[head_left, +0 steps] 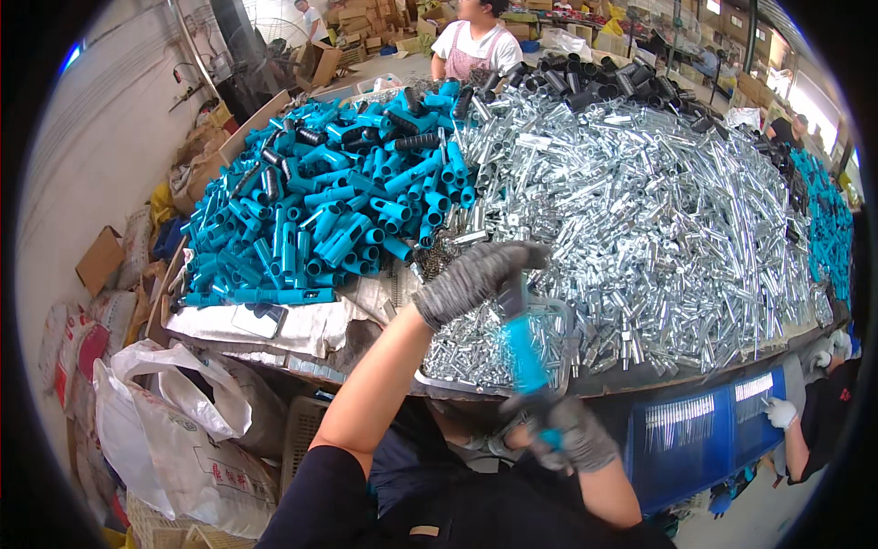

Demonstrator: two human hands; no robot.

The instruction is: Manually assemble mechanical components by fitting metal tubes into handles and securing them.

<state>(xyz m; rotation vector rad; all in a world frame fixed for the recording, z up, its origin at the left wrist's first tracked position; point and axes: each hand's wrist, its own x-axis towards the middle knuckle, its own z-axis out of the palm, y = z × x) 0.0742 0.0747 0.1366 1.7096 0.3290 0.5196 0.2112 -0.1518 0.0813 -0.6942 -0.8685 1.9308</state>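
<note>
A teal tubular plastic handle (524, 355) with dark ends stands between my hands above the table's near edge, smeared by motion. My left hand (471, 282), in a grey glove, is closed around its dark upper end. At the lower end my right hand (581, 437), gloved too, is wrapped round the grip. Behind the handle is a tray (430, 380) of small metal fittings. A heap of similar teal housings (320, 206) lies to the left, some with black ribbed grips. Shiny metal tubes and rods (631, 238) are piled high to the right.
Black tubes (631, 80) lie along the back. A phone (260, 317) rests on cloth at the table's left front. White sacks (174, 439) stand at lower left. Blue bins (686, 439) with thin rods are at lower right, near a co-worker's gloved hand (780, 413). Another person (476, 46) is across the table.
</note>
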